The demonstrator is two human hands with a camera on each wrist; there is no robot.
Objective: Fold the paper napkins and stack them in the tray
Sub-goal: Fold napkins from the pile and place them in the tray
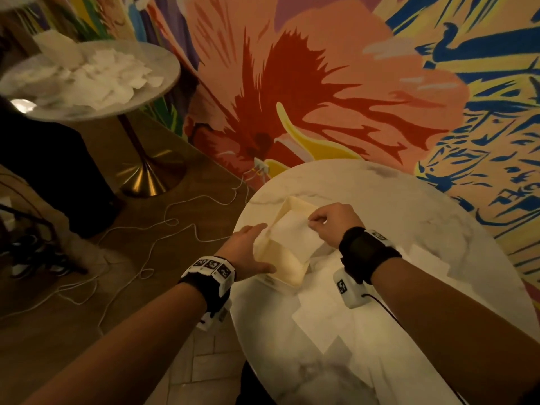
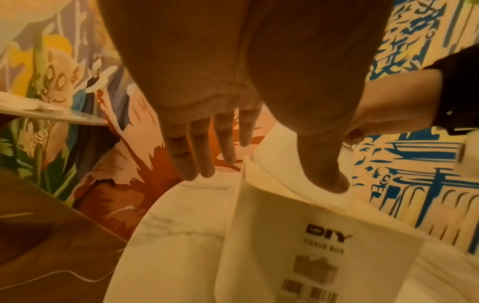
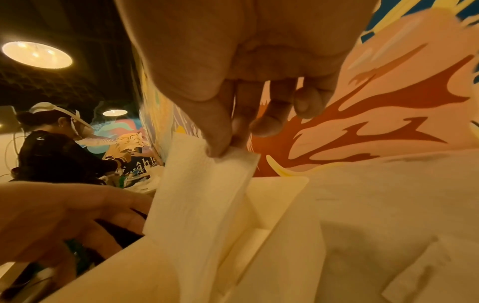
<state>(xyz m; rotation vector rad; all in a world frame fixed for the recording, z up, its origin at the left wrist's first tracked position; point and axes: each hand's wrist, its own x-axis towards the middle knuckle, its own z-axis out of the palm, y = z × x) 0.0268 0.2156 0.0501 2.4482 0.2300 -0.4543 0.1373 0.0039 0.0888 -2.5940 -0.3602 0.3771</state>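
Observation:
A cream tray [image 1: 287, 267], labelled as a tissue box [image 2: 298, 215], stands on the round marble table [image 1: 409, 200]. My right hand [image 1: 311, 222] pinches the top corner of a folded white napkin [image 1: 295, 238] between thumb and forefinger [image 3: 228, 147]. The napkin [image 3: 202, 194] hangs slanted into the tray [image 3: 124, 272]. My left hand [image 1: 257, 247] lies against the tray's left side with straight fingers [image 2: 202, 160] outside the wall. Its thumb [image 2: 329, 180] reaches over the rim onto the napkin [image 2: 279, 155].
Several loose unfolded napkins [image 1: 321, 314] lie on the table near me and to the right. A second round table [image 1: 157, 92] at upper left carries a napkin pile [image 1: 96, 74]. Another person [image 3: 51, 147] works there. White cable [image 1: 163, 223] trails over the floor.

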